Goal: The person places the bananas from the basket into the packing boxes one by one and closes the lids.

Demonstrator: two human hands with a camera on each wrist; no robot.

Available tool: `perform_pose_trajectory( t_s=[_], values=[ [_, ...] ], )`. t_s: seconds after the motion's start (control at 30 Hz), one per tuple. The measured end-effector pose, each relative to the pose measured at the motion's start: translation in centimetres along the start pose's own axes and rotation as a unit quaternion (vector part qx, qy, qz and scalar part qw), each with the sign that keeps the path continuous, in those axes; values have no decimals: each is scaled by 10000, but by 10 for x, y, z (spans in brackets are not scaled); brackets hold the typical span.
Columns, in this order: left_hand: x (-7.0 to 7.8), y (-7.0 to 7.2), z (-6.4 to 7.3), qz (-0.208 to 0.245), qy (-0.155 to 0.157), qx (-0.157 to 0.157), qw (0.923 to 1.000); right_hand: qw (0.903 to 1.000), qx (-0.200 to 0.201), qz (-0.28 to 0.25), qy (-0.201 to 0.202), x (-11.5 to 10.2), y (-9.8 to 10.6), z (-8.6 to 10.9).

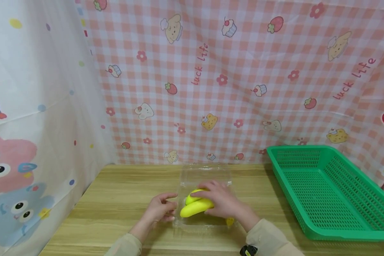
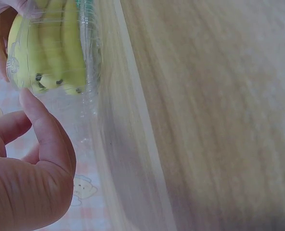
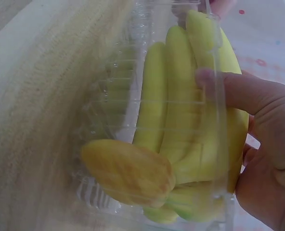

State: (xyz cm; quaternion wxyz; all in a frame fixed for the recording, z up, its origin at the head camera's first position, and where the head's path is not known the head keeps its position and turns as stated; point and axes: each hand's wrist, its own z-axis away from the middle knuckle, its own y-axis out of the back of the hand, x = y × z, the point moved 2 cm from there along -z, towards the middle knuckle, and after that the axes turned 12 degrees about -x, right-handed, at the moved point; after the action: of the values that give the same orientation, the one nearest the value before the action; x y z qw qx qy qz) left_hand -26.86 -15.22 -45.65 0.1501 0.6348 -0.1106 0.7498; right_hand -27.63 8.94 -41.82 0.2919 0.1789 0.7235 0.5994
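Note:
A bunch of yellow bananas (image 1: 196, 207) lies in a clear plastic box (image 1: 206, 226) whose lid (image 1: 206, 173) is folded back. My right hand (image 1: 220, 199) holds the bunch from above, and in the right wrist view its thumb (image 3: 236, 89) presses against the bananas (image 3: 181, 96). A mango-like yellow-orange fruit (image 3: 128, 172) sits at the box's near right corner. My left hand (image 1: 160, 208) is at the box's left wall, fingers loosely bent. One fingertip (image 2: 28, 98) meets the box edge in the left wrist view, with the thumb apart from it.
A green plastic basket (image 1: 323, 199) stands at the right of the wooden table (image 1: 115, 199). Behind the table hangs a pink checked cloth (image 1: 192, 106), and a white printed cloth (image 1: 51, 106) hangs at the left.

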Motion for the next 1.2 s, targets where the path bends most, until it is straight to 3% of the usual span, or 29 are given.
perform_pose_trajectory(
  t_s=[0.53, 0.97, 1.2],
  values=[
    [1, 0, 1, -20, 15, -15, 10000, 9999, -99, -110, -34, 3, -6, -2],
    [0, 0, 1, -69, 39, 29, 10000, 9982, -249, -550, 17, 10, -6, -1],
    [0, 1, 1, -104, 16, -36, 9999, 9956, -11, -937, 23, 12, -2, 5]
  ],
)
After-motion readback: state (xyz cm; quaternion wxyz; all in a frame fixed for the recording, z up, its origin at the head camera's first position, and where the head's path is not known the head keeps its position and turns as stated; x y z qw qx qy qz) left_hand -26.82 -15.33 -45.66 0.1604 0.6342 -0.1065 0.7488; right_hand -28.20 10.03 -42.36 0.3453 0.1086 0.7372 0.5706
